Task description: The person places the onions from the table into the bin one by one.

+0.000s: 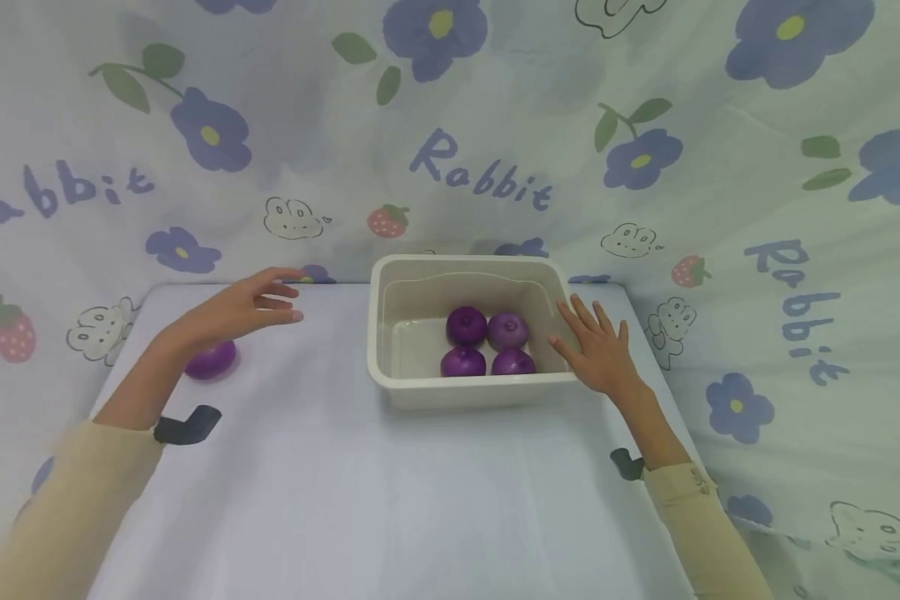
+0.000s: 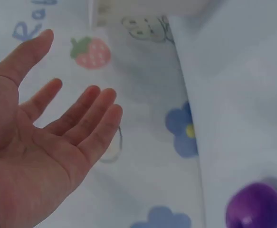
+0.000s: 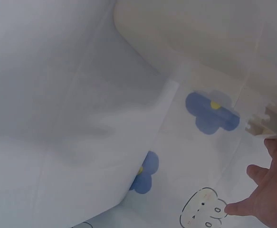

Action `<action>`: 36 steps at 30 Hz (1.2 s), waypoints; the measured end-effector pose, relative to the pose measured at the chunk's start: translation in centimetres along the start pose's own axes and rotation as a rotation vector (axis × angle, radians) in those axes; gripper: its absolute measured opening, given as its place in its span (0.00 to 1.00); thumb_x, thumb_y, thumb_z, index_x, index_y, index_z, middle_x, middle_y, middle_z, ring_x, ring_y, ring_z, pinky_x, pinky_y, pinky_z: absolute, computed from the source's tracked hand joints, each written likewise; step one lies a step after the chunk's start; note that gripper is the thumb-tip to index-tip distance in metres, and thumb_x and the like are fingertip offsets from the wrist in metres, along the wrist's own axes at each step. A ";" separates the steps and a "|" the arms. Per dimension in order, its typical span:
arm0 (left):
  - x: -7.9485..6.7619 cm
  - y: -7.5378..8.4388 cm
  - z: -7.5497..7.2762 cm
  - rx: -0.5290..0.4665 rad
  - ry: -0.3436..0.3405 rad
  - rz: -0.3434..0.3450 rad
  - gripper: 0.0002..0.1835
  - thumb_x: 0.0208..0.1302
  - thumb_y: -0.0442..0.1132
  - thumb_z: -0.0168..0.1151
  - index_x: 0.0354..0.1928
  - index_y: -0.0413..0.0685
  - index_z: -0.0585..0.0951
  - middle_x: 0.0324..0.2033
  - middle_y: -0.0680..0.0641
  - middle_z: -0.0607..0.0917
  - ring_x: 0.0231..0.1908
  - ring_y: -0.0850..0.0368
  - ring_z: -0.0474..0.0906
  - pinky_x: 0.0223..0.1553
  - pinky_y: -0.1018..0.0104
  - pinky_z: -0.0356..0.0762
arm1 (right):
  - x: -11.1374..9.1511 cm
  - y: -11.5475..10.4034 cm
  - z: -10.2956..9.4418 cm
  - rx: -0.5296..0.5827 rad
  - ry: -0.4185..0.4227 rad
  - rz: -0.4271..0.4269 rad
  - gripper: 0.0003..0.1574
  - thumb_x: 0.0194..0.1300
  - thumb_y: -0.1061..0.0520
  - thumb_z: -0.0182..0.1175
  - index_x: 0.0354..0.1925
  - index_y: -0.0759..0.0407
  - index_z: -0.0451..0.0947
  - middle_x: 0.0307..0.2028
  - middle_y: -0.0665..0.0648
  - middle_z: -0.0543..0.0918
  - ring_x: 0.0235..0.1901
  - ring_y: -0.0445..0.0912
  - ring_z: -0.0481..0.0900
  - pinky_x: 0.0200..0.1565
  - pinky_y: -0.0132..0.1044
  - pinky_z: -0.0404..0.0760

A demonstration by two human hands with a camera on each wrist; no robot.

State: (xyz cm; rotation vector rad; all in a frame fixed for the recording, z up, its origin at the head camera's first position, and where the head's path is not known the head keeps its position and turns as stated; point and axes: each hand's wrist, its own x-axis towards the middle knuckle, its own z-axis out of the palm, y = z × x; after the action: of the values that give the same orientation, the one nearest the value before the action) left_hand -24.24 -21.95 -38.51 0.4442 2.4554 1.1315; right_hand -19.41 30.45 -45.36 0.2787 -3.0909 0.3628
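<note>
A white plastic bin stands near the far edge of the table. Inside its right half sit several shiny purple onions, close together. My right hand is at the bin's right rim, palm down with its fingers spread; in the right wrist view part of that hand shows beside the bin wall. To the left of the bin my left hand hovers with loosely extended fingers and holds nothing. Below the left wrist another purple onion lies on the table, partly covered by the forearm in the head view.
White cloth covers the table. A curtain printed with flowers, strawberries and rabbits hangs behind and along the sides. Each wrist wears a dark camera mount.
</note>
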 end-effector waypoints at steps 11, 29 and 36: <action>-4.1 -7.2 -2.5 -0.004 0.108 -0.148 0.40 0.62 0.54 0.57 0.69 0.45 0.52 0.62 0.31 0.62 0.60 0.32 0.57 0.54 0.34 0.58 | 0.1 0.2 0.1 0.006 0.011 -0.003 0.44 0.63 0.27 0.37 0.71 0.41 0.45 0.71 0.52 0.44 0.69 0.54 0.33 0.56 0.71 0.30; -5.2 -15.7 -1.9 -0.013 0.230 -0.246 0.47 0.61 0.51 0.60 0.67 0.30 0.46 0.63 0.22 0.46 0.61 0.23 0.42 0.53 0.29 0.49 | 0.1 0.1 0.2 -0.002 0.008 0.003 0.44 0.64 0.29 0.39 0.71 0.41 0.44 0.71 0.53 0.44 0.69 0.54 0.33 0.56 0.70 0.29; -4.3 -17.7 -1.3 -0.034 0.216 -0.269 0.51 0.59 0.52 0.62 0.68 0.32 0.42 0.62 0.20 0.45 0.60 0.22 0.42 0.52 0.28 0.49 | 0.1 0.0 0.2 -0.001 0.012 0.004 0.44 0.64 0.28 0.38 0.71 0.41 0.44 0.71 0.52 0.45 0.69 0.54 0.33 0.56 0.70 0.29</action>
State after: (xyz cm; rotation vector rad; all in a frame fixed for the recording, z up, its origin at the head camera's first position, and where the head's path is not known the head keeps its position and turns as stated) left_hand -23.19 -35.70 -50.48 -0.0229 2.5756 1.1545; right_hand -19.49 30.42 -45.51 0.2691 -3.0807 0.3614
